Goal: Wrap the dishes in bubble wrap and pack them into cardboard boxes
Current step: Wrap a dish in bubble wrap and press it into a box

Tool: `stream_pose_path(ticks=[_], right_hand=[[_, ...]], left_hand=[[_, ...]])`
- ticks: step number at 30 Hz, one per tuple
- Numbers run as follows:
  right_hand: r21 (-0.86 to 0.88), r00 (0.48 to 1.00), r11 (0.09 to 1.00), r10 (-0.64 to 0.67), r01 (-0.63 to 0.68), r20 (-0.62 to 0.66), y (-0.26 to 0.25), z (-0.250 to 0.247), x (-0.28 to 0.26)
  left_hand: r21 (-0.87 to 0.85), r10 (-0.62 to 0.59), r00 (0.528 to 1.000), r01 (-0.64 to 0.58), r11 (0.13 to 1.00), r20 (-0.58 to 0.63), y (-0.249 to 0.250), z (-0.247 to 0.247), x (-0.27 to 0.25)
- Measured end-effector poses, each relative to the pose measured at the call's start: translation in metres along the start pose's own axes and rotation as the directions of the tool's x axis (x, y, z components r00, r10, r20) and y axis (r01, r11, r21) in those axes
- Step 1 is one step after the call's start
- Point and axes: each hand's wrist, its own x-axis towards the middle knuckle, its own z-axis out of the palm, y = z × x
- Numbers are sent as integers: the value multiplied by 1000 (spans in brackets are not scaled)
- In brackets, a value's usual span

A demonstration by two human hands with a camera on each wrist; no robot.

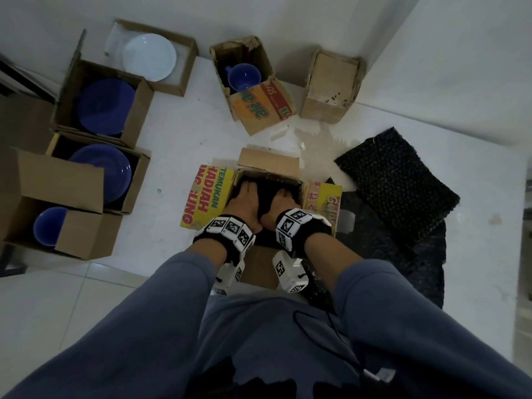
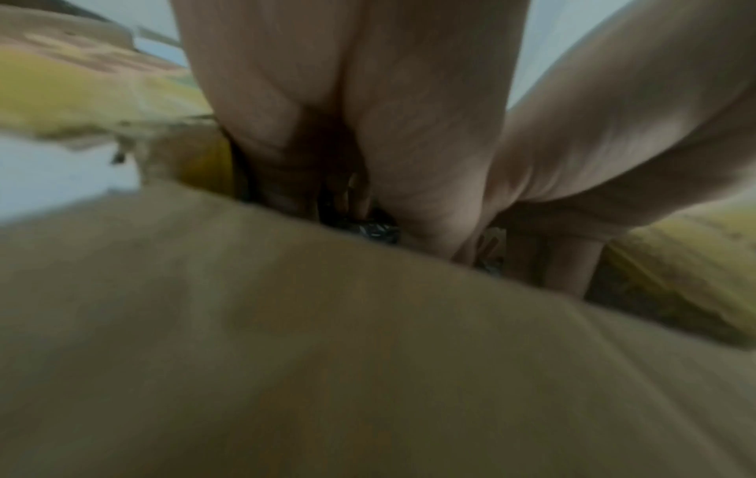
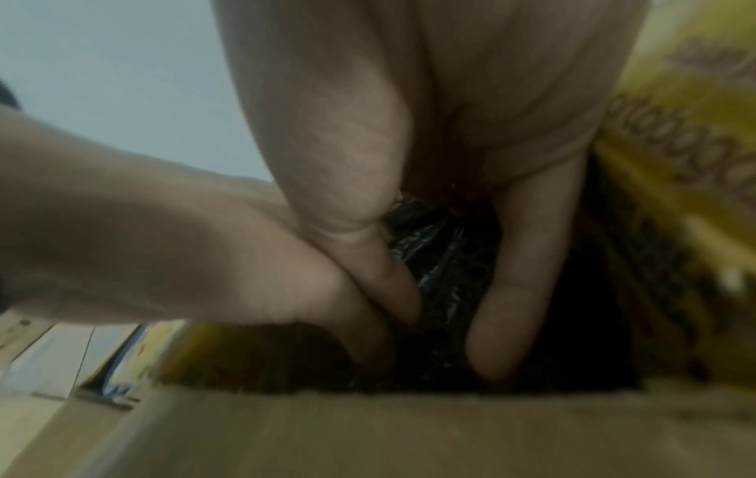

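An open cardboard box (image 1: 269,162) with yellow printed flaps (image 1: 213,194) stands on the white floor right in front of me. Inside it lies a bundle in black bubble wrap (image 1: 263,198), also seen between the fingers as bubble wrap (image 3: 446,258) and as a sliver of bubble wrap (image 2: 368,229). My left hand (image 1: 244,197) and right hand (image 1: 283,198) reach side by side into the box. Their fingers are straight and press down on the bundle. The near box wall (image 2: 368,355) hides the fingertips. What is inside the wrap cannot be seen.
A black bubble wrap sheet (image 1: 397,180) lies to the right. On the left, boxes hold blue plates (image 1: 105,106) (image 1: 103,171), a blue cup (image 1: 50,226) and a white plate (image 1: 149,57). Beyond are a box with a blue cup (image 1: 244,77) and a brown box (image 1: 331,82).
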Motion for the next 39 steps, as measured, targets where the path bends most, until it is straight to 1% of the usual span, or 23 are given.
stream_pose_path(ticks=[2, 4, 6, 10, 13, 15, 18, 21, 22, 24, 26, 30, 33, 35, 39], right_hand=[[29, 1000, 1000, 3, -3, -5, 0, 0, 0], [44, 1000, 999, -1, 1, -9, 1, 3, 0], [52, 1000, 999, -8, 9, -25, 1, 5, 1], [81, 1000, 997, -15, 15, 0, 3, 2, 2], [106, 998, 994, -34, 39, -44, 5, 2, 2], [92, 997, 995, -38, 44, -61, 6, 5, 1], [37, 997, 997, -59, 61, -50, 7, 10, 0], [-50, 998, 996, -68, 68, 0, 3, 7, -1], [-58, 998, 997, -53, 54, 14, 2, 4, -1], [-86, 997, 993, -79, 80, 11, 2, 0, -4], [-174, 992, 978, -122, 119, -11, 4, 1, -6], [-366, 988, 920, -155, 143, -5, 10, 13, -13], [-405, 981, 901, -189, 158, -38, 10, 15, -12], [-424, 979, 891, -200, 161, -48, 10, 17, -9], [-450, 977, 881, -198, 144, -75, 9, 23, -4]], left_hand=[[-26, -48, 999, 48, 999, -23, 4, 3, -4], [-12, -81, 996, 81, 997, -39, 9, 9, -9], [14, -92, 995, 93, 996, -44, 11, 12, -7], [28, -117, 993, 118, 993, -24, 11, 1, 1], [43, -137, 990, 138, 989, -23, 14, -4, 3], [37, -142, 990, 142, 989, -24, 15, -3, 1], [24, -139, 990, 138, 990, 10, 15, -5, 0], [76, -103, 993, 99, 992, 58, 16, -15, -5], [110, -78, 995, 71, 991, 57, 18, -17, -8], [222, -15, 1000, 10, 975, 20, 20, -17, -18], [336, 55, 998, -52, 941, -1, 18, -13, -25], [540, 132, 990, -134, 831, 42, 9, -10, -26], [591, 180, 984, -156, 791, 20, 8, -8, -23], [617, 181, 983, -151, 773, 14, 9, -6, -22], [634, 164, 986, -127, 763, 0, 12, -2, -21]])
